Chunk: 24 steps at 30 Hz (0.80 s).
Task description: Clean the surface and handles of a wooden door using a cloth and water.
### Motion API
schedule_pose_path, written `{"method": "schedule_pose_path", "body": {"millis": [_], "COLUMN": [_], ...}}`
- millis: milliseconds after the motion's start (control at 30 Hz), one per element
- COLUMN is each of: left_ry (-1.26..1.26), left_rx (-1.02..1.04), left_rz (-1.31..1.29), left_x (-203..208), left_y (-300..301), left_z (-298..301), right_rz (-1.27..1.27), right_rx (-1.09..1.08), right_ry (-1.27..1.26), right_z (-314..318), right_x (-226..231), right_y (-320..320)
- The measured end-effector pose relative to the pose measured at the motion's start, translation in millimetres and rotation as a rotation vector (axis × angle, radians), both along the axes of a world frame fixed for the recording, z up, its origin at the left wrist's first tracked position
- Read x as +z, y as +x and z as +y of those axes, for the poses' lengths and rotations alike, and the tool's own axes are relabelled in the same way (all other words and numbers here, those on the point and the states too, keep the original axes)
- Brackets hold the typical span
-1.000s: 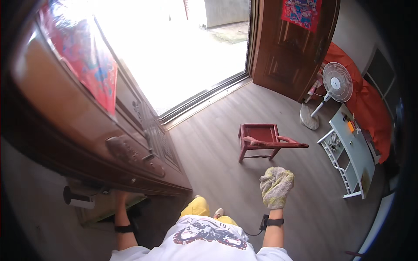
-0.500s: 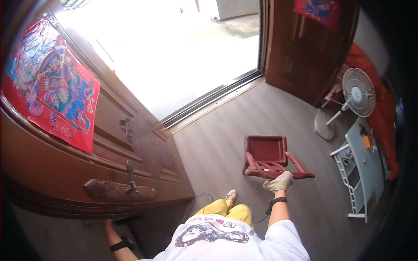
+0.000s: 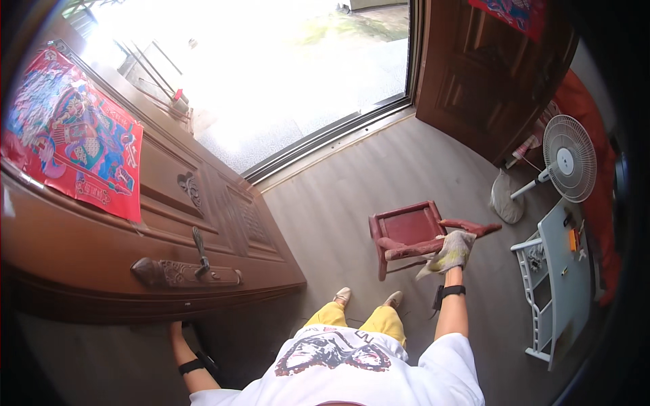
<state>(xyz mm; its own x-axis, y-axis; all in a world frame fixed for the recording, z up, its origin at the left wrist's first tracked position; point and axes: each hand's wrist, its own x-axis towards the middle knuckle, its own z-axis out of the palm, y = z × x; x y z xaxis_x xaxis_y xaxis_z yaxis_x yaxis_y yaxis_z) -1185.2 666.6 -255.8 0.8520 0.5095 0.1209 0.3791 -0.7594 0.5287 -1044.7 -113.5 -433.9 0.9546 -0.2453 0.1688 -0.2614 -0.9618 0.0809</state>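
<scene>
My right hand (image 3: pixel 451 254), in a pale, stained glove, is closed round the back of a dark red wooden chair (image 3: pixel 409 225). The chair has a square seat and stands at an angle on the floor in front of me, its back toward me. My left arm reaches down beside the brown wooden door (image 3: pixel 227 210) on the left. Only the wrist of my left hand (image 3: pixel 177 331) shows at the door's lower edge; its fingers are hidden behind the door.
A white standing fan (image 3: pixel 567 159) and a light-blue table with a white frame (image 3: pixel 571 284) stand to the right. Another brown door leaf (image 3: pixel 491 81) is at the far right of the bright doorway, which has a dark sill (image 3: pixel 332 140). Red printed posters hang on both doors.
The chair has turned, its right side swinging away from me. My right hand has moved a little right and farther forward with its back. Both my feet now show.
</scene>
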Motion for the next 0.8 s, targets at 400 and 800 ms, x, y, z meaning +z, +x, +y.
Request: {"method": "schedule_pose_path", "body": {"millis": [400,800], "left_ry": [0.240,0.562], "left_rx": [-0.229,-0.546], "left_rz": [-0.110,-0.190], "left_x": [-25,69], "left_y": [102,289], "left_z": [-96,-330], "right_rz": [0.184,-0.104], "right_rx": [-0.564,-0.674], "right_ry": [1.658,1.588], "right_z": [-79,-85], "right_x": [0,12], "right_y": [-31,-84]}}
